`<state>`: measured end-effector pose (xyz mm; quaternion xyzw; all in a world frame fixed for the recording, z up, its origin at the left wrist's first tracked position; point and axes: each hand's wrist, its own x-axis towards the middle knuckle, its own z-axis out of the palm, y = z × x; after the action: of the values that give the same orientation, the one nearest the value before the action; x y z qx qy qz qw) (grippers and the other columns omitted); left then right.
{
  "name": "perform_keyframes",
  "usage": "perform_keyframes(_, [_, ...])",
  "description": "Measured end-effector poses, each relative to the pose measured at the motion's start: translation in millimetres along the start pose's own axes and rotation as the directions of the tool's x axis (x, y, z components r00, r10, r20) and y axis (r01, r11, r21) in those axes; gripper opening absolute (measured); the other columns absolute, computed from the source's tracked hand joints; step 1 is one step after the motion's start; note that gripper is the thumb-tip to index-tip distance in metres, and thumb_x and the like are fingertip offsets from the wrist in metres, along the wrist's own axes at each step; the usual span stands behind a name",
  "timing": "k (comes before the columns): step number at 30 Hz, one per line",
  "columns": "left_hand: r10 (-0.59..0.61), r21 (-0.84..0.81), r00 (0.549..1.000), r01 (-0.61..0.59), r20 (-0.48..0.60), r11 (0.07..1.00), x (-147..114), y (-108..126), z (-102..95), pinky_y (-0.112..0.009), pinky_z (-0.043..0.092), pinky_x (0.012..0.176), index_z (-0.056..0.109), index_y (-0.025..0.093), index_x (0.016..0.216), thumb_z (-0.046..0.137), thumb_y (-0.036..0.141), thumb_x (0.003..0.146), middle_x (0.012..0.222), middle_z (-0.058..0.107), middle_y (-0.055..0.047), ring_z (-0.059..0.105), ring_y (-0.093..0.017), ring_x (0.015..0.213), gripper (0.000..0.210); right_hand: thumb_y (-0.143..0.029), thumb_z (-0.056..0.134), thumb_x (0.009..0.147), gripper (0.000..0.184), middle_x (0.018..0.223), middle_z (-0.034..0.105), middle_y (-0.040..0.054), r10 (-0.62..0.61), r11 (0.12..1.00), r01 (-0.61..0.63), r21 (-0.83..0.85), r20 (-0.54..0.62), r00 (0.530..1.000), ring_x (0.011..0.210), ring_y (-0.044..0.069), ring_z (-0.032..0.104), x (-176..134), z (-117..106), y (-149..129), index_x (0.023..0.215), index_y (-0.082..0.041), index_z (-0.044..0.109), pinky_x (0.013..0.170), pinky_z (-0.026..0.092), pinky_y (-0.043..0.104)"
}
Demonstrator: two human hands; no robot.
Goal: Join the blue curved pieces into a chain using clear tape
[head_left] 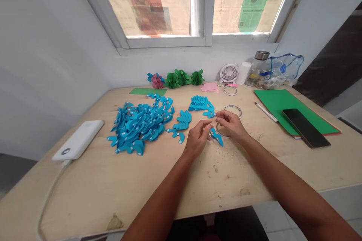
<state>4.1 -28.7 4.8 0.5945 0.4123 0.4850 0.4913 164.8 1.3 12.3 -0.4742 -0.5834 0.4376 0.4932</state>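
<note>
My left hand [198,136] is closed, its fingertips pinching a small blue paper cut-out [217,137] above the wooden table. Beside it, the thumb and forefinger of my right hand [232,125] are pressed together near a tiny white bit; whatever they hold is too small to name. Partly behind my right hand lie thin rolls of tape [240,110]. Just beyond the fingertips is a row of blue cut-outs [199,103], and a smaller stack of blue cut-outs [183,118] sits left of it. A large heap of blue cut-outs with white squares [138,124] spreads farther left.
A white power bank [79,139] with a cable lies at left. Green paper sheets [277,105], a black phone [307,128] and a white pen [266,112] are at right. Folded green paper shapes [182,77], a small fan [229,73] and a bottle [258,68] stand along the wall.
</note>
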Motion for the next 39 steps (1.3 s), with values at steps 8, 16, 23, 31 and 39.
perform_keyframes(8, [-0.248,-0.305,0.964,0.208,-0.097,0.929,5.5,0.9,-0.9,-0.025,0.046,0.054,0.056,0.015,0.087,0.055,0.043,0.076,0.066,0.067,-0.006,0.063,-0.016,0.053,0.03,-0.031,0.059,0.071,0.023,0.066,0.059,-0.0004,-0.004,1.0,0.004,0.001,-0.013,1.0,0.06,0.012,0.054,-2.5,0.3,-9.0,0.088,-0.016,0.059,0.057,0.042,0.025])
perform_keyframes(16, [-0.478,-0.711,0.874,0.285,-0.082,0.643,6.6,15.4,-11.1,-0.028,0.05,0.068,0.055,0.014,0.092,0.053,0.032,0.079,0.077,0.069,-0.01,0.068,-0.019,0.072,0.022,-0.038,0.055,0.077,0.027,0.078,0.064,0.0035,-0.085,0.994,0.088,0.067,-0.054,0.995,0.071,0.016,0.059,-5.9,-0.3,-18.1,0.096,-0.019,0.057,0.064,0.047,0.029])
perform_keyframes(23, [-0.501,-0.759,0.865,0.305,-0.032,0.575,4.4,19.5,-9.1,-0.029,0.051,0.073,0.055,0.014,0.092,0.054,0.035,0.079,0.083,0.069,-0.012,0.068,-0.02,0.08,0.024,-0.035,0.06,0.075,0.042,0.092,0.064,0.0067,-0.198,0.977,0.192,0.093,0.062,0.978,0.087,0.018,0.06,-9.6,4.2,-16.8,0.113,-0.02,0.05,0.076,0.045,0.032])
perform_keyframes(31, [-0.431,-0.699,0.901,0.33,0.034,0.634,1.9,21.1,-4.7,-0.033,0.05,0.076,0.053,0.016,0.1,0.054,0.039,0.078,0.089,0.069,-0.012,0.067,-0.021,0.081,0.032,-0.031,0.06,0.073,0.037,0.069,0.058,-0.0006,-0.172,0.985,0.172,0.01,0.0,0.985,0.066,0.014,0.056,-5.4,5.0,-6.9,0.108,-0.019,0.055,0.065,0.043,0.028])
perform_keyframes(39, [-0.404,-0.627,0.91,0.259,-0.096,0.734,3.5,18.1,-7.2,-0.025,0.045,0.055,0.054,0.016,0.096,0.058,0.041,0.074,0.082,0.069,-0.009,0.062,-0.013,0.058,0.034,-0.028,0.061,0.069,0.038,0.061,0.047,-0.0047,-0.095,0.993,0.098,0.059,-0.049,0.994,0.057,0.011,0.049,-3.9,2.9,-9.6,0.106,-0.018,0.057,0.054,0.038,0.024])
